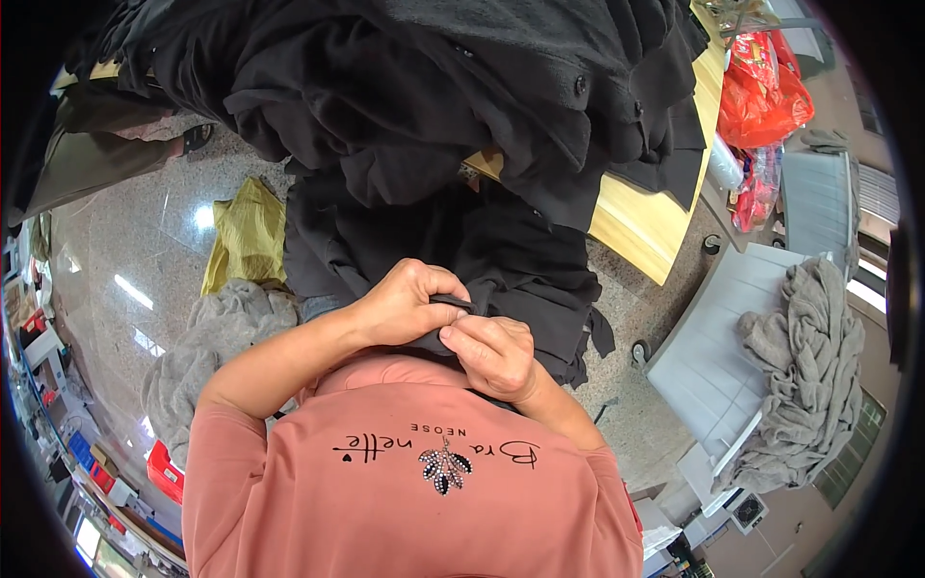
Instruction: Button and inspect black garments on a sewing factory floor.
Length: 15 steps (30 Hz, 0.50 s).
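Note:
Across my lap lies a black garment (535, 279), spilling down from the table side. My left hand (409, 301) pinches a narrow folded edge of it between thumb and fingers. Right beside it, my right hand (489, 354) is closed on the same edge, its fingertips almost touching the left thumb. Part of the gripped cloth is hidden under the fingers. Ahead of me, a big heap of black garments (385, 96) with dark buttons covers most of the table and hangs over its near edge.
The pale wooden table (641, 226) shows at right. Grey cloth (805, 376) drapes over a light wheeled cart (718, 337). More grey fabric (226, 328) and a yellow-green sack (246, 236) lie at left. Red plastic bags (761, 91) sit far right. A person's leg (106, 159) stands far left.

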Tool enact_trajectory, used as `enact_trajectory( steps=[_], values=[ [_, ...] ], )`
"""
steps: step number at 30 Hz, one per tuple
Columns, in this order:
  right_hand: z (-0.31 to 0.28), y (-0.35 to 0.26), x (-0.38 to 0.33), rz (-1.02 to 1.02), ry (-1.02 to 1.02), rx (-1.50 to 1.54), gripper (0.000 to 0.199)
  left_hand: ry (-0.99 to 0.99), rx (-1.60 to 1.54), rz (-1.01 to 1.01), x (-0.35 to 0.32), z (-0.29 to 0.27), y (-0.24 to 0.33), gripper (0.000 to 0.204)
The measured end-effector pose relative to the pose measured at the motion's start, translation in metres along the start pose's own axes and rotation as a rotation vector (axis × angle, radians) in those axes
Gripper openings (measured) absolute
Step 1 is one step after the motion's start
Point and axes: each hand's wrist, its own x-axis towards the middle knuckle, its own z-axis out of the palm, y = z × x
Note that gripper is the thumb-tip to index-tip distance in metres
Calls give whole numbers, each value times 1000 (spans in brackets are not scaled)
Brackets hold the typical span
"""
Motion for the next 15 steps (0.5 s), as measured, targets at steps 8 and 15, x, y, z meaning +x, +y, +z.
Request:
enact_trajectory(
  steps=[8,15],
  values=[
    [1,-1,2,-79,4,-2,23,2,-148,50,1,-2,2,7],
    [3,-1,5,-83,19,-40,25,-45,-425,-183,-3,-8,0,5]
  ],
)
